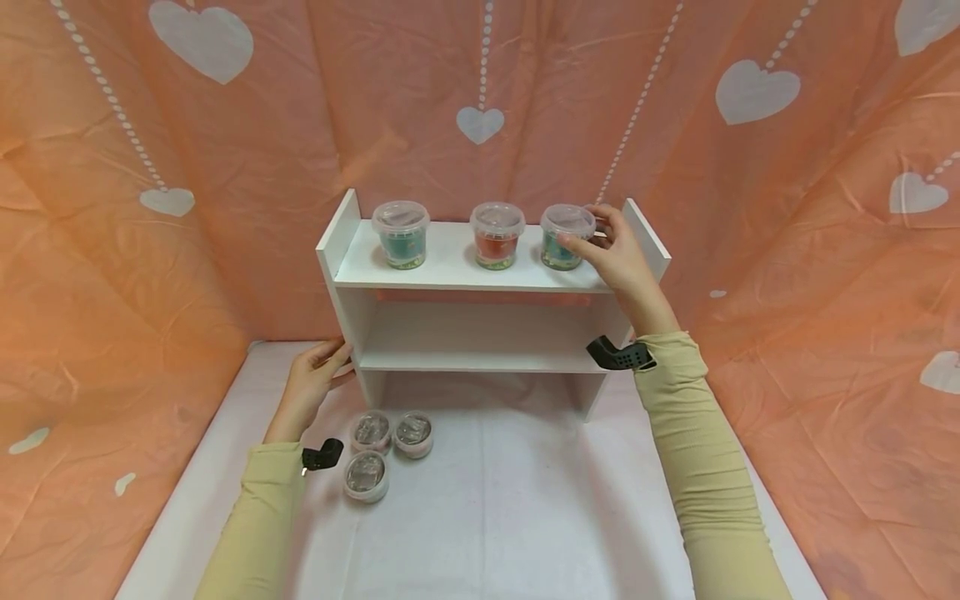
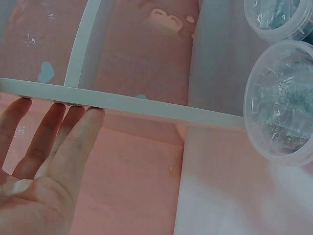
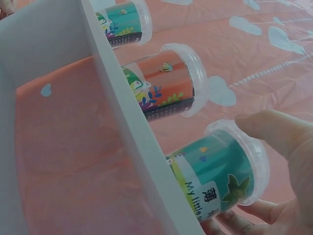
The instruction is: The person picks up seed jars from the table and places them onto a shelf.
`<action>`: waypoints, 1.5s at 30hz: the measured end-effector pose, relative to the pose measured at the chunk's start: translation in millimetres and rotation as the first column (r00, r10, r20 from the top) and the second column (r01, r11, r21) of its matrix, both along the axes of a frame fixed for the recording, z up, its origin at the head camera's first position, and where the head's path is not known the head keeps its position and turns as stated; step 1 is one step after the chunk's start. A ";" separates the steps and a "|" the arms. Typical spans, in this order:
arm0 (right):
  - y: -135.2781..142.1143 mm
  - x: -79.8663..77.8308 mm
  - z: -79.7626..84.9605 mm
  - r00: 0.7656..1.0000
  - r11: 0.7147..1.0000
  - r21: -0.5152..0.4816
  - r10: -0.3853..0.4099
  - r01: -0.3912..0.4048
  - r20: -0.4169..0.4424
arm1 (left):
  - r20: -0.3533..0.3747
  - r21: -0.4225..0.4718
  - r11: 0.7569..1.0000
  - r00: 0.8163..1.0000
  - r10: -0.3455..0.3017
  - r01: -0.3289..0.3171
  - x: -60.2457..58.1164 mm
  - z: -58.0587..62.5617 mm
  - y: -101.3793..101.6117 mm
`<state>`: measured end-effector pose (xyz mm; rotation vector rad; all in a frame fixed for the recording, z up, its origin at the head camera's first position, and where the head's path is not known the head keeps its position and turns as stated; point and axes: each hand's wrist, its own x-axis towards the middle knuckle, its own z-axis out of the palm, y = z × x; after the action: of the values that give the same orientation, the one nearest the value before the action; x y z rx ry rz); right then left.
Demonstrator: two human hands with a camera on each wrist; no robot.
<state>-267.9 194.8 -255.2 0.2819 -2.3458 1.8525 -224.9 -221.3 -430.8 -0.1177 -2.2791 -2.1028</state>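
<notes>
My right hand [image 1: 624,260] holds the rightmost tub, a green plastic one with a clear lid [image 1: 567,221], between thumb and fingers. This tub stands on the top board of a white shelf unit [image 1: 480,287]. In the right wrist view the green tub [image 3: 220,171] shows a printed leaf and label. To its left on the same board are a red-orange tub [image 1: 497,237] and another green tub [image 1: 402,237]. My left hand [image 1: 303,390] touches the unit's left side panel; in the left wrist view its extended fingertips [image 2: 90,115] meet the panel's edge.
Three small round tubs with clear lids [image 1: 367,475] stand on the white table [image 1: 510,517], in front of the unit's left side. A bare middle board [image 1: 480,337] spans the unit. An orange cloth with white hearts [image 1: 420,100] hangs behind and at both sides.
</notes>
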 end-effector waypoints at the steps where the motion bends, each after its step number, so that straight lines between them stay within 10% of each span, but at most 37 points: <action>1: 0.6 0.9 -0.2 1.000 1.000 -0.006 0.002 -0.002 -0.001 | 0.001 0.000 1.000 1.000 0.000 0.000 0.2 0.0 0.0; 20: 9.0 22.6 -6.9 0.997 0.980 -0.190 0.041 -0.054 -0.068 | 0.007 -0.003 1.000 1.000 0.006 -0.006 0.8 -1.5 -0.6; 45: 4.1 60.5 -14.7 0.979 0.975 -0.178 0.099 -0.131 -0.177 | 0.000 -0.004 1.000 1.000 0.010 -0.010 -0.8 -1.1 0.1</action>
<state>-207.4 198.9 -269.8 0.5382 -2.0670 2.0010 -225.7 -221.2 -431.9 -0.1068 -2.2795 -2.0930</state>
